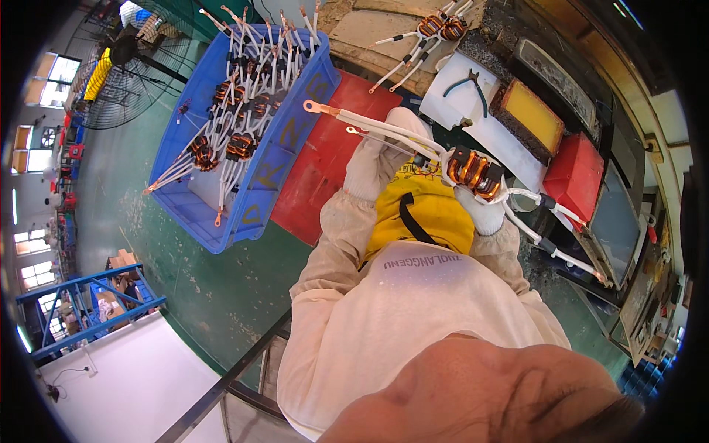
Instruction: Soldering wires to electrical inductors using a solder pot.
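Note:
A toroidal coil (476, 174) wound with copper wire lies across in front of my body. Thick white leads run from both its sides, ending in copper ring terminals at the left. My left hand (378, 164), in a white glove, is closed around the left-hand leads (391, 131). Under the coil, my gloved right hand (484, 213) grips it from below; most of those fingers are hidden. More white leads (543, 240) with black bands slant down to the right, toward the bench edge.
A blue crate (277, 159) full of similar coils stands left, beside a red board (317, 148). Ahead, two coils (442, 28) rest on a wooden bench. Cutting pliers (469, 90), a yellow tray (530, 118) and a red box (574, 177) are on the right. A fan (122, 55) stands far left.

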The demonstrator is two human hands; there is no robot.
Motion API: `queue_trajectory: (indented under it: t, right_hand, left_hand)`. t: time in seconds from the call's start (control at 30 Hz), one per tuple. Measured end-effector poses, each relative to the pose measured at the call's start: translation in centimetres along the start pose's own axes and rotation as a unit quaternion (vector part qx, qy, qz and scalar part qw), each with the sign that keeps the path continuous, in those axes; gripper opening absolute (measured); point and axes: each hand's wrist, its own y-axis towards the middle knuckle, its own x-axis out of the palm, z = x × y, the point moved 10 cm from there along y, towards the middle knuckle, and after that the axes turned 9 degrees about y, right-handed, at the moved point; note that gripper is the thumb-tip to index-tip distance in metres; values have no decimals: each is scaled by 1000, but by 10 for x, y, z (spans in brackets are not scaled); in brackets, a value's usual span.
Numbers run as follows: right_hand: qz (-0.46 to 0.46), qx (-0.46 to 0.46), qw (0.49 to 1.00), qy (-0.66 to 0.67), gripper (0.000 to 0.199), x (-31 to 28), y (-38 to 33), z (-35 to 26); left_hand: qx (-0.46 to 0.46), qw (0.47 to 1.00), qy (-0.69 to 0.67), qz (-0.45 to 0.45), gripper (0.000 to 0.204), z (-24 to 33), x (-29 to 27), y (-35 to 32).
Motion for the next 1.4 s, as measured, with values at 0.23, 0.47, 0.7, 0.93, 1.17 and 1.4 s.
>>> queue_trajectory:
  t: [0.23, 0.47, 0.7, 0.93, 1.17, 1.4]
  right_hand:
    - [-33, -43, 998, -26, 62, 16, 7, -22]
    - [-131, 25, 986, 97, 53, 48, 9, -22]
    - [-36, -94, 982, -163, 49, 24, -4, -27]
    - [-5, 0, 991, -133, 40, 5, 16, -29]
    - [136, -17, 979, -153, 31, -51, 11, -32]
    - [142, 27, 984, 101, 43, -68, 0, -5]
  left_hand:
    - [-50, 997, 40, -49, 44, 4, 13, -14]
    - [-60, 997, 32, -35, 54, -15, -20, 7]
    - [-67, 986, -141, -64, 53, -54, -21, 2]
    - [-113, 990, -56, -60, 51, -58, 6, 1]
    - [-97, 980, 170, -34, 55, -35, 16, -17]
    - [-89, 969, 225, 43, 52, -35, 20, -3]
